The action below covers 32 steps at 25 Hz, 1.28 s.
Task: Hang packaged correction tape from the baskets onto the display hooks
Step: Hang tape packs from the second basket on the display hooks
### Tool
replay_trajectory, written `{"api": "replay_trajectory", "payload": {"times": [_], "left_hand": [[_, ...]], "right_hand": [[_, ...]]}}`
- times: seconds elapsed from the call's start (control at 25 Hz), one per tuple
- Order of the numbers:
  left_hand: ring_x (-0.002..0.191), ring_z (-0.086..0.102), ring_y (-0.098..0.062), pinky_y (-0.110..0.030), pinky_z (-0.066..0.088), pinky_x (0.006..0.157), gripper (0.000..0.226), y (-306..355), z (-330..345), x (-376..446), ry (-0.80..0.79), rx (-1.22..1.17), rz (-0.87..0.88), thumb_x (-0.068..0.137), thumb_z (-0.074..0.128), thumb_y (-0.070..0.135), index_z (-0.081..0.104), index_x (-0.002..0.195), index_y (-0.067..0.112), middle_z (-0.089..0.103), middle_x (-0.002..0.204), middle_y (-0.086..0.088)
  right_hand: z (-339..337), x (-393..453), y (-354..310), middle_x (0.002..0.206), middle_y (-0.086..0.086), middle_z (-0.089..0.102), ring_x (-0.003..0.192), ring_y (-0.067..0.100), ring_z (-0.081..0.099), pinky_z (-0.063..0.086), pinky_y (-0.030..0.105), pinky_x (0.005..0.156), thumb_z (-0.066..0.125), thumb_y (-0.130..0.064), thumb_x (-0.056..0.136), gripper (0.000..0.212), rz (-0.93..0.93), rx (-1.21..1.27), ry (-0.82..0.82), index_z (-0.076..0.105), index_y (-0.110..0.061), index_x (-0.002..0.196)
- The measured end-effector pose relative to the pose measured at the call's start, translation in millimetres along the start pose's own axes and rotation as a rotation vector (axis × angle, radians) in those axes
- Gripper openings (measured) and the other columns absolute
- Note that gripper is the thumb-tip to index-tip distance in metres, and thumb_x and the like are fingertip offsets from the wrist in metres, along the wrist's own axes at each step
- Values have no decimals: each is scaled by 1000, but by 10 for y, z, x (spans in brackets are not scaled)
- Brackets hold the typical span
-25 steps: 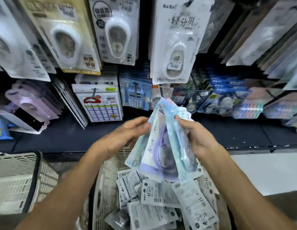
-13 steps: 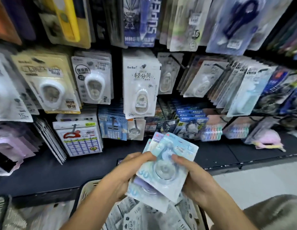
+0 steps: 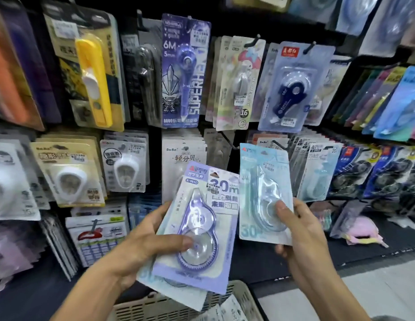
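Observation:
My left hand (image 3: pixel 150 246) grips a stack of correction tape packs, with a purple pack (image 3: pixel 201 228) on top and a pale blue one showing beneath it; the thumb presses on the blister. My right hand (image 3: pixel 301 230) holds a single light blue pack (image 3: pixel 262 181) upright, thumb on its blister, just in front of a black display hook (image 3: pixel 279 144). Behind that hook hang matching light blue packs (image 3: pixel 317 172). The cream basket (image 3: pixel 169 306) with more white packs sits at the bottom edge.
The wall is dense with hanging blister packs: a yellow tape pack (image 3: pixel 93 82), a purple pen-style pack (image 3: pixel 185 70), a dark blue tape pack (image 3: pixel 294 89), white BoBo packs (image 3: pixel 123 167). A black shelf (image 3: pixel 259 258) runs below, with a pink item (image 3: pixel 361 230) lying on it.
The stack has been raised from the basket and split: my right hand pulled one light blue pack off to the right and up toward the hook. The view tilted upward.

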<state>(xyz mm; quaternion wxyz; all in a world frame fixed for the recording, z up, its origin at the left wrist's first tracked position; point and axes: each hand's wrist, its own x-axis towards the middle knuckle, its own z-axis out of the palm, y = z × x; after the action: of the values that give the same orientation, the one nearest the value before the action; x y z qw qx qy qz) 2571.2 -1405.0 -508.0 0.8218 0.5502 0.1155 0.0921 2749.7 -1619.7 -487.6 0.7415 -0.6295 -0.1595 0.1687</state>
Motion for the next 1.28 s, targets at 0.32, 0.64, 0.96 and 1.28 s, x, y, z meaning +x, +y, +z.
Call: {"api": "replay_trajectory", "payload": {"times": [0.32, 0.64, 0.96, 1.28], "left_hand": [[89, 77, -32, -33, 62, 62, 69, -4, -39, 47, 160, -51, 211, 58, 80, -8, 69, 121, 20, 76, 112, -17], [95, 76, -34, -34, 62, 67, 63, 46, 105, 225, 142, -38, 245, 60, 85, 5, 70, 117, 26, 76, 115, -15], [94, 77, -29, -34, 63, 68, 92, -9, 436, 331, 192, 43, 177, 44, 97, 24, 60, 127, 33, 79, 109, -5], [97, 77, -25, -27, 61, 73, 83, 60, 539, 363, 136, 124, 284, 48, 97, 20, 62, 123, 24, 79, 108, -5]], "right_hand": [[-313, 480, -27, 88, -4, 76, 56, 6, 65, 40, 20, 38, 74, -34, 89, 24, -46, -15, 240, 68, -23, 110], [-469, 670, -142, 94, -5, 75, 56, 26, 52, 37, 26, 42, 78, -35, 87, 17, -112, -83, 326, 68, -33, 100], [-162, 99, 16, 105, 5, 72, 89, 17, 70, 57, 32, 71, 78, -59, 73, 41, -22, -163, -82, 72, -30, 101], [209, -85, -82, 82, 19, 70, 52, 25, 61, 47, 30, 41, 83, -25, 71, 45, 100, 108, -286, 62, -5, 105]]}}
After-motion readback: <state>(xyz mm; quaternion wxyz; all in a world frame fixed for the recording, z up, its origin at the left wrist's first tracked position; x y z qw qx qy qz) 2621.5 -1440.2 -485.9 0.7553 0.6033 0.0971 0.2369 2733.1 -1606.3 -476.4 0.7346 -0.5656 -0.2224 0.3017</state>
